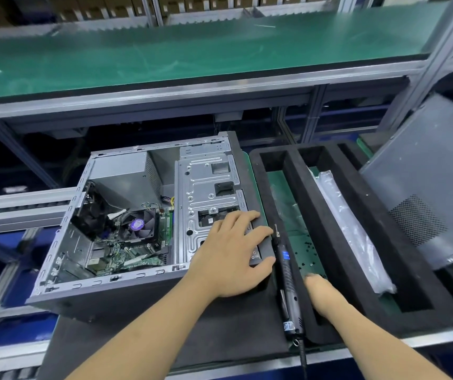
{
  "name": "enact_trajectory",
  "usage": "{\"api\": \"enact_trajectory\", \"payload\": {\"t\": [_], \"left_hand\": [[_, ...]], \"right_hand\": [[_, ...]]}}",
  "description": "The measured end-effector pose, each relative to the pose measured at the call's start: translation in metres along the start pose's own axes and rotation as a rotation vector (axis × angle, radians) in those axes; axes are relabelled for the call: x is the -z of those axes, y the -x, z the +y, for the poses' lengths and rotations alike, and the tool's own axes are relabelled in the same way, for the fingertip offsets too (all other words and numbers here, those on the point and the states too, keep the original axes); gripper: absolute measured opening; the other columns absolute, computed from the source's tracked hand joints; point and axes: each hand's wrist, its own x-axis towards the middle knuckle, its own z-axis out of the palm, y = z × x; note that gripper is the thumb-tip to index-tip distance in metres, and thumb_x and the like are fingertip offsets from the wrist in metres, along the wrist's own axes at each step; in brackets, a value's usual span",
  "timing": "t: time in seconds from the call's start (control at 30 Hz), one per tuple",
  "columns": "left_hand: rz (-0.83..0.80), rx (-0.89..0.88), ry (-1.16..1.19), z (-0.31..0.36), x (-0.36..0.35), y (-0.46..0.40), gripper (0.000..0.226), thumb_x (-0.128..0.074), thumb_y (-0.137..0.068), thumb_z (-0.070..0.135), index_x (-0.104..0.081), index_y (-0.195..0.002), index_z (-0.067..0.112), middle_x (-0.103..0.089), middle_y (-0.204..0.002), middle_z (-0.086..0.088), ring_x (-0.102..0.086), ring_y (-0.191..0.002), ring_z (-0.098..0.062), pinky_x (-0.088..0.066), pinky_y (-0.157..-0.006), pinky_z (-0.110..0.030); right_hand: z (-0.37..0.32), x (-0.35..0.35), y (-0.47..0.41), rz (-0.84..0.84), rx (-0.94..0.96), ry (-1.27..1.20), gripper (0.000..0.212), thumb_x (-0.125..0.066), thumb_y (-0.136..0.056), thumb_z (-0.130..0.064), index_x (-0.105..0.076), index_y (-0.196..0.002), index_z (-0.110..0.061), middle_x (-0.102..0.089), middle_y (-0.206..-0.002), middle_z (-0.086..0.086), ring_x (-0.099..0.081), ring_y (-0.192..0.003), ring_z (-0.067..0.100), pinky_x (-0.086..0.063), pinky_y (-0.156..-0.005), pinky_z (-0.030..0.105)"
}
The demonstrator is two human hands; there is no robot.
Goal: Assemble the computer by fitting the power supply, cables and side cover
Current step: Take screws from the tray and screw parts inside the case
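On the right-hand end of the open computer case (137, 229), the left hand (233, 256) lies flat with its fingers spread and straight, pressing on the dark front panel (261, 242) and gripping nothing. Just beside it, the right hand (321, 294) reaches down into the nearest slot of a black foam tray (329, 242); its fingertips are hidden or blurred, so I cannot tell whether it is released or pinching anything. Small dark screws (306, 253) lie scattered on the green floor of that slot, just beyond the hand. Between the two hands a black electric screwdriver (287, 283) rests along the tray's left wall, tip pointing away from the person, its cord trailing off the near edge of the table (425, 337). The case lies on its side on a dark mat (219, 338), its open side up, showing a grey power supply (126, 174) in the far left corner, a circuit board with a round cooling fan (137, 226) below it, and a silver drive bracket (208, 193) to the right. Farther right, a clear plastic bag (354, 231) lies in the tray's next slot. Beyond the tray, a grey side cover (433, 182) with a mesh vent leans tilted. A green shelf (192, 50) runs across the back.
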Motion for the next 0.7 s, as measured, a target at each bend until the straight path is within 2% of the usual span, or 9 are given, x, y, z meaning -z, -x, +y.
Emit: {"api": "enact_trajectory", "payload": {"t": [0.07, 0.17, 0.27, 0.4, 0.6, 0.7], "left_hand": [[0.007, 0.001, 0.003, 0.0, 0.0, 0.0, 0.051, -0.044, -0.091, 0.057, -0.049, -0.138, 0.036, -0.033, -0.152, 0.007, -0.02, -0.14, -0.014, -0.021, -0.112, -0.036], [0.015, 0.002, 0.011, 0.0, 0.0, 0.0, 0.051, -0.045, -0.091, 0.056, -0.049, -0.137, 0.036, -0.034, -0.152, 0.007, -0.02, -0.14, -0.014, -0.022, -0.113, -0.036], [0.013, 0.008, 0.008, 0.0, -0.001, 0.0, 0.051, -0.045, -0.09, 0.058, -0.049, -0.136, 0.037, -0.033, -0.152, 0.008, -0.021, -0.14, -0.014, -0.022, -0.112, -0.036], [0.02, 0.016, 0.004, 0.001, -0.002, -0.001, 0.051, -0.045, -0.089, 0.059, -0.049, -0.136, 0.038, -0.033, -0.151, 0.009, -0.021, -0.14, -0.014, -0.022, -0.113, -0.037], [0.03, 0.016, -0.005, 0.002, -0.002, -0.001, 0.051, -0.044, -0.088, 0.059, -0.049, -0.134, 0.037, -0.033, -0.15, 0.009, -0.022, -0.138, -0.014, -0.023, -0.112, -0.036], [0.043, 0.019, -0.01, 0.001, -0.003, -0.002, 0.052, -0.044, -0.088, 0.059, -0.05, -0.134, 0.037, -0.034, -0.15, 0.009, -0.023, -0.138, -0.015, -0.025, -0.112, -0.037]], "right_hand": [[-0.006, 0.005, 0.0, -0.033, -0.154, -0.07, 0.02, -0.049, -0.089, -0.005, -0.067, -0.094, -0.01, -0.067, -0.099, 0.009, -0.065, -0.09, 0.029, -0.055, -0.083, 0.032], [-0.009, 0.009, 0.003, -0.028, -0.27, -0.095, 0.025, -0.043, -0.083, 0.009, -0.051, -0.073, -0.013, -0.054, -0.08, 0.005, -0.048, -0.073, 0.025, -0.044, -0.066, 0.026], [-0.012, 0.011, 0.004, -0.025, -0.297, -0.069, 0.022, -0.044, -0.083, 0.009, -0.055, -0.08, -0.01, -0.058, -0.084, 0.009, -0.047, -0.073, 0.024, -0.043, -0.065, 0.027], [-0.01, 0.009, 0.003, -0.007, -0.323, -0.049, 0.024, -0.042, -0.087, 0.008, -0.046, -0.074, -0.013, -0.064, -0.094, 0.011, -0.059, -0.081, 0.028, -0.043, -0.069, 0.026], [-0.016, 0.007, 0.006, 0.027, -0.337, -0.033, 0.031, -0.041, -0.082, 0.011, -0.056, -0.097, -0.011, -0.059, -0.095, 0.005, -0.053, -0.084, 0.026, -0.046, -0.073, 0.029], [-0.017, 0.01, 0.007, 0.026, -0.35, -0.057, 0.025, -0.038, -0.08, 0.012, -0.044, -0.08, -0.012, -0.046, -0.079, 0.001, -0.051, -0.08, 0.024, -0.045, -0.069, 0.03]]}}
